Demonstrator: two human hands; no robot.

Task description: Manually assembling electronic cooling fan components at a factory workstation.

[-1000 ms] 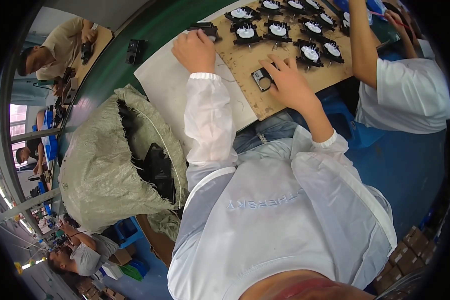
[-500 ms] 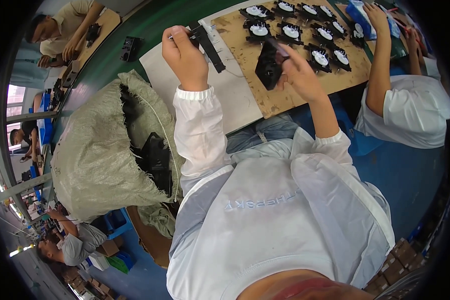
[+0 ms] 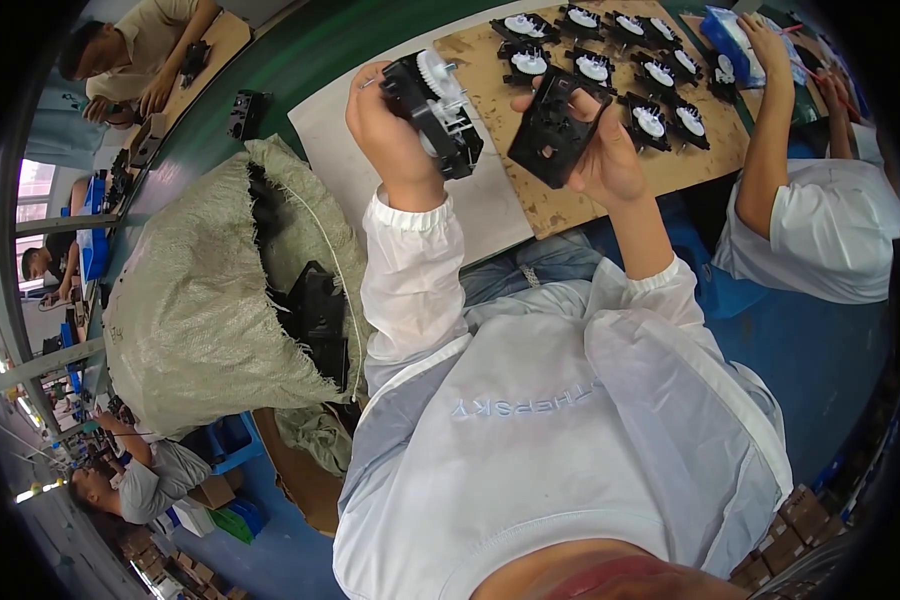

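Observation:
My left hand (image 3: 385,135) grips a black plastic housing with white gears (image 3: 432,115), its geared side turned to the right and tilted. Metal pins stick out of it. To its right, my right hand (image 3: 610,160) holds a black plastic cover (image 3: 558,130) with holes in it, fingers behind and thumb along its edge. The two parts are held apart above the table. Beyond them, several similar black assemblies with white gears (image 3: 592,68) lie in rows on a brown board (image 3: 530,190).
A green woven sack (image 3: 200,300) with black plastic parts (image 3: 318,305) inside stands at my left. One black part (image 3: 246,114) lies on the green table. A co-worker's arm (image 3: 770,130) reaches over a blue bag (image 3: 735,45) at the right. Other people work at the left.
My left hand has turned the housing so its white gears now show. My right hand has turned the black cover, showing its broad face with holes. Both have shifted slightly right.

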